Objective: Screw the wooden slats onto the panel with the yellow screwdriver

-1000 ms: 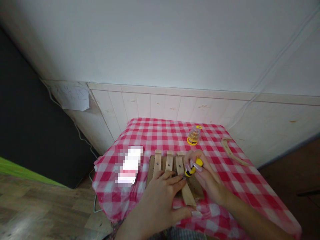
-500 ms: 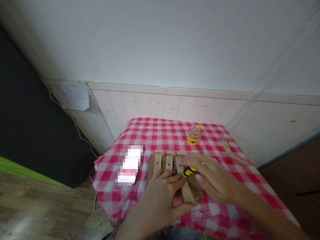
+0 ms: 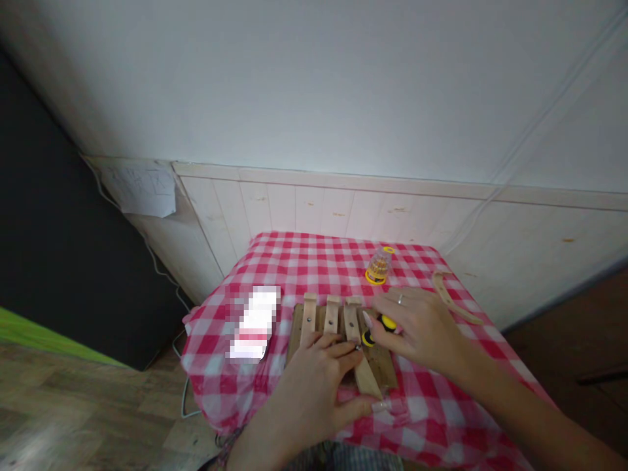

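Observation:
A wooden slatted piece point(image 3: 338, 327) with three pale slats screwed onto darker boards lies on the red-and-white checked tablecloth point(image 3: 304, 261). My left hand point(image 3: 309, 386) rests flat on its near part, fingers stretched over the slats and thumb against the near edge. My right hand point(image 3: 422, 327) is closed round a short yellow-and-black screwdriver point(image 3: 377, 329), whose tip points at the right slat close to my left fingertips. A ring shows on one right finger.
A clear bit holder with yellow base and cap point(image 3: 379, 267) stands behind the wood. A curved wooden strip point(image 3: 449, 297) lies at the right of the table. A blurred white and red object point(image 3: 255, 324) lies left. White panelled wall point(image 3: 343, 203) behind; floor to the left.
My right hand has turned on the screwdriver and shifted slightly right, so the yellow handle shows again between the fingers. My left hand has stayed pressed on the wood.

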`<state>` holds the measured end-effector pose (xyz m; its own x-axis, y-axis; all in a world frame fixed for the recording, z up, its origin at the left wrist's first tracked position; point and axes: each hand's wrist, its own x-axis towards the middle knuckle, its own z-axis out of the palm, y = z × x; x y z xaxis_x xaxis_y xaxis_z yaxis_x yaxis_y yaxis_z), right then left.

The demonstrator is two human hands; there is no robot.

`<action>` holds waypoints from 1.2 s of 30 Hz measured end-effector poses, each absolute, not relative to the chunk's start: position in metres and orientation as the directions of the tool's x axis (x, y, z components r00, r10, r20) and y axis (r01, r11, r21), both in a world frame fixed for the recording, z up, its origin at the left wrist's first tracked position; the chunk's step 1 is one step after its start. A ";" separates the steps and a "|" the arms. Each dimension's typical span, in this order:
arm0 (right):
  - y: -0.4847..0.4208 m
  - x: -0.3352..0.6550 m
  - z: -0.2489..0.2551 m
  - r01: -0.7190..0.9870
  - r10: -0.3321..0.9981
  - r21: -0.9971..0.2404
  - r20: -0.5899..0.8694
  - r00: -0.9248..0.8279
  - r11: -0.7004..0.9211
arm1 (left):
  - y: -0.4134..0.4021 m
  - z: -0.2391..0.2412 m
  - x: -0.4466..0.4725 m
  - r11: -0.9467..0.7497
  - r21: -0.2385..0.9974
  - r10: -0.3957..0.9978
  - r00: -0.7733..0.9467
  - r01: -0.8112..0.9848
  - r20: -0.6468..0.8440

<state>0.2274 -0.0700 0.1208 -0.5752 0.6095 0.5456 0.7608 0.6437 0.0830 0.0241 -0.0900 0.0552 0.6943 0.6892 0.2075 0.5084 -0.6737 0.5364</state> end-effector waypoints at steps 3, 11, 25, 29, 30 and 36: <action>-0.069 0.225 0.113 0.765 0.632 0.013 0.554 -0.541 0.644 | -0.090 0.058 0.024 -0.693 0.530 0.673 0.702 0.488 0.233; -0.067 0.215 0.091 0.376 0.703 -0.595 0.608 -0.368 0.711 | -0.100 0.059 0.022 -0.694 0.505 0.684 0.689 0.513 0.240; -0.071 0.243 0.097 0.343 0.745 -0.698 0.412 -0.524 0.628 | -0.109 0.051 0.022 -0.645 0.497 0.741 0.635 0.581 0.220; -0.070 0.241 0.099 0.344 0.619 -0.532 0.520 -0.588 0.774 | -0.110 0.051 0.025 -0.655 0.487 0.738 0.629 0.578 0.246; -0.069 0.239 0.097 0.334 0.603 -0.514 0.551 -0.578 0.790 | -0.111 0.052 0.027 -0.656 0.480 0.738 0.626 0.582 0.250; -0.067 0.222 0.077 0.212 0.602 -0.579 0.646 -0.470 0.787 | -0.112 0.054 0.033 -0.648 0.452 0.742 0.641 0.612 0.195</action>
<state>0.2224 -0.0671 0.0771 -0.4697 0.6017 0.6460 0.2122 0.7873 -0.5789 0.0334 -0.1118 0.0539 0.6412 0.7421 0.1954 0.6124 -0.6483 0.4525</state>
